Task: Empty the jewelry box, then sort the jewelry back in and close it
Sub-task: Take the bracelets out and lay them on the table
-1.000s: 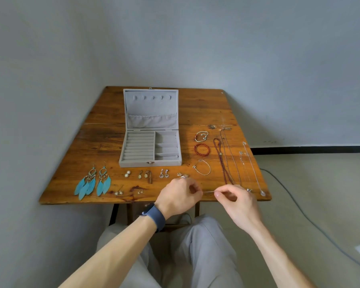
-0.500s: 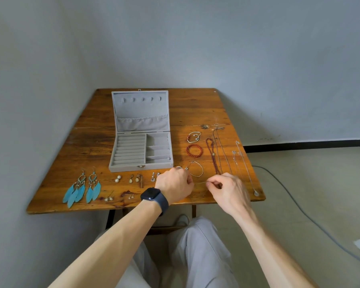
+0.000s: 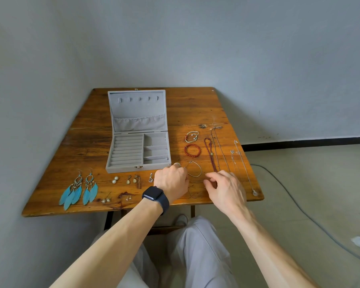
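Both hands pinch a thin chain strung between them, left hand and right hand; looks light, limp, tangle-prone, so I'd hold the ends.

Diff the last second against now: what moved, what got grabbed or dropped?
Both hands moved forward over the table's near edge. The left hand and right hand still pinch a thin chain stretched between them, now lower and further in, near the thin bangle. Nothing let go. The open jewelry box, feather earrings and necklaces lie unchanged; only the camera shifted.
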`<state>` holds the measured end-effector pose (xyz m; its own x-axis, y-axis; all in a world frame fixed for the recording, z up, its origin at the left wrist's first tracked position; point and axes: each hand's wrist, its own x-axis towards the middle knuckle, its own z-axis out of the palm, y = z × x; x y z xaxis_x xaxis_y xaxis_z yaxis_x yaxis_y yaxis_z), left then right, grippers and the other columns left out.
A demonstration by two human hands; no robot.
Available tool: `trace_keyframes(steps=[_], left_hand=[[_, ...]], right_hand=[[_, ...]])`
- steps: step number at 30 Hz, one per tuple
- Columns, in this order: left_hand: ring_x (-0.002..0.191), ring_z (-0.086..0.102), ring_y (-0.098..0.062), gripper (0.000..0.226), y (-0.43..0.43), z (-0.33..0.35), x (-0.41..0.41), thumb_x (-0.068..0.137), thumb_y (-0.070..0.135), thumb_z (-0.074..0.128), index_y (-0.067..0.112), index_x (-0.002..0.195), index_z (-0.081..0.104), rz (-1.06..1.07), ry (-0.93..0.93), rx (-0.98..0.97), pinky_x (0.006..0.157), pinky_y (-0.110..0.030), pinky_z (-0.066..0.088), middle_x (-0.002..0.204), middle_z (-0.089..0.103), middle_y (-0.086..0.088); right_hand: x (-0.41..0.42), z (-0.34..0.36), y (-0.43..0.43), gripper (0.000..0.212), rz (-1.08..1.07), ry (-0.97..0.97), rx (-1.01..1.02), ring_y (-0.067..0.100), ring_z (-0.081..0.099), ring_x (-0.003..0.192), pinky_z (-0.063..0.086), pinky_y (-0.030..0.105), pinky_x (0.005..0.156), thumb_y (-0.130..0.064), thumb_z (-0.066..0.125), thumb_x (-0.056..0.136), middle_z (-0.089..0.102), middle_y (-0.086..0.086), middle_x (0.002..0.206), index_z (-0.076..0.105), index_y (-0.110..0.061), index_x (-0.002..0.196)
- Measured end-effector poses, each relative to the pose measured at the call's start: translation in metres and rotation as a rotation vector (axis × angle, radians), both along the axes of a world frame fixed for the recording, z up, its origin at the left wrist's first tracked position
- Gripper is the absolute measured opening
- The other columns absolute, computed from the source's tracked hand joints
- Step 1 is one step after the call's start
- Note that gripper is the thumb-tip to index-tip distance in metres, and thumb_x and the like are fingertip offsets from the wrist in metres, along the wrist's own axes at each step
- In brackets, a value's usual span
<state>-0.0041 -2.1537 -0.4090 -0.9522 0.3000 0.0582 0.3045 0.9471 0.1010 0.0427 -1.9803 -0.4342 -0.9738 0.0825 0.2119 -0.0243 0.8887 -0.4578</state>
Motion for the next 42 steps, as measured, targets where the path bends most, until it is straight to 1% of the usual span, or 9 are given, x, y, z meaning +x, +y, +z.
trace_keyframes(steps=[3, 6, 9, 11, 20, 28, 33, 37, 42], left_hand=[[0.087, 0.064, -0.023, 0.026, -0.006, -0.001, 0.003, 0.1, 0.034, 0.047, 0.023, 0.11, 0.068, -0.022, 0.015, 0.016, 0.066, -0.033, 0.056, 0.104, 0.062, -0.001], [0.104, 0.057, -0.023, 0.03, -0.017, -0.004, 0.011, 0.098, 0.031, 0.045, 0.027, 0.122, 0.062, -0.147, 0.065, 0.048, 0.077, -0.035, 0.05, 0.116, 0.063, 0.001], [0.108, 0.053, -0.021, 0.034, -0.023, -0.009, 0.025, 0.095, 0.033, 0.045, 0.03, 0.122, 0.063, -0.335, 0.097, 0.009, 0.088, -0.036, 0.044, 0.117, 0.066, 0.005], [0.109, 0.052, -0.02, 0.034, -0.025, -0.012, 0.031, 0.095, 0.035, 0.042, 0.031, 0.12, 0.065, -0.386, 0.088, -0.032, 0.09, -0.036, 0.041, 0.114, 0.068, 0.007], [0.11, 0.055, -0.022, 0.031, -0.025, -0.015, 0.042, 0.095, 0.033, 0.043, 0.024, 0.116, 0.064, -0.379, 0.076, -0.042, 0.094, -0.037, 0.039, 0.115, 0.069, 0.004], [0.116, 0.054, -0.024, 0.034, -0.028, -0.011, 0.048, 0.097, 0.031, 0.043, 0.024, 0.126, 0.059, -0.35, 0.081, -0.021, 0.097, -0.037, 0.04, 0.124, 0.066, 0.002], [0.118, 0.054, -0.02, 0.042, -0.064, -0.004, 0.053, 0.097, 0.035, 0.04, 0.029, 0.136, 0.053, -0.163, 0.123, 0.088, 0.098, -0.035, 0.043, 0.136, 0.059, 0.005], [0.125, 0.052, -0.018, 0.038, -0.127, -0.001, 0.058, 0.096, 0.035, 0.051, 0.031, 0.133, 0.057, 0.057, 0.161, 0.213, 0.101, -0.038, 0.045, 0.14, 0.056, 0.007], [0.135, 0.045, -0.022, 0.039, -0.217, -0.005, 0.051, 0.095, 0.033, 0.056, 0.03, 0.133, 0.058, 0.384, 0.161, 0.268, 0.103, -0.041, 0.044, 0.147, 0.05, 0.0]], right_hand=[[0.015, -0.006, 0.001, 0.024, 0.094, 0.073, 0.034, 0.019, 0.056, 0.091, 0.048, 0.03, 0.08, -0.01, 0.063, 0.091, 0.067, -0.004, 0.105, 0.075, -0.019, 0.11], [0.029, -0.01, 0.001, 0.041, 0.22, 0.096, 0.127, 0.02, 0.054, 0.096, 0.052, 0.038, 0.079, 0.005, 0.061, 0.081, 0.069, -0.007, 0.115, 0.075, -0.018, 0.111], [0.037, -0.009, -0.002, 0.048, 0.268, 0.103, 0.22, 0.022, 0.057, 0.102, 0.052, 0.04, 0.078, 0.005, 0.062, 0.074, 0.07, -0.012, 0.119, 0.075, -0.022, 0.111], [0.038, -0.009, -0.003, 0.047, 0.276, 0.084, 0.24, 0.022, 0.058, 0.105, 0.05, 0.039, 0.078, 0.004, 0.063, 0.073, 0.071, -0.011, 0.118, 0.075, -0.021, 0.111], [0.043, -0.003, -0.004, 0.035, 0.235, 0.029, 0.247, 0.022, 0.058, 0.107, 0.051, 0.041, 0.082, 0.001, 0.064, 0.078, 0.073, -0.006, 0.114, 0.074, -0.016, 0.107], [0.043, -0.003, -0.01, 0.035, 0.216, 0.05, 0.191, 0.021, 0.059, 0.106, 0.053, 0.04, 0.084, 0.002, 0.062, 0.081, 0.073, -0.004, 0.112, 0.074, -0.014, 0.11], [0.035, 0.003, -0.034, 0.027, 0.229, 0.13, 0.071, 0.016, 0.059, 0.105, 0.05, 0.031, 0.089, -0.007, 0.067, 0.087, 0.072, -0.008, 0.112, 0.074, -0.019, 0.11], [0.024, 0.009, -0.071, 0.022, 0.303, 0.114, -0.005, 0.009, 0.053, 0.111, 0.041, 0.023, 0.093, -0.02, 0.062, 0.095, 0.069, -0.012, 0.116, 0.072, -0.023, 0.114], [0.001, 0.025, -0.13, 0.021, 0.437, 0.138, -0.016, 0.01, 0.056, 0.106, 0.049, 0.025, 0.091, -0.025, 0.06, 0.095, 0.07, -0.014, 0.112, 0.072, -0.025, 0.113]])
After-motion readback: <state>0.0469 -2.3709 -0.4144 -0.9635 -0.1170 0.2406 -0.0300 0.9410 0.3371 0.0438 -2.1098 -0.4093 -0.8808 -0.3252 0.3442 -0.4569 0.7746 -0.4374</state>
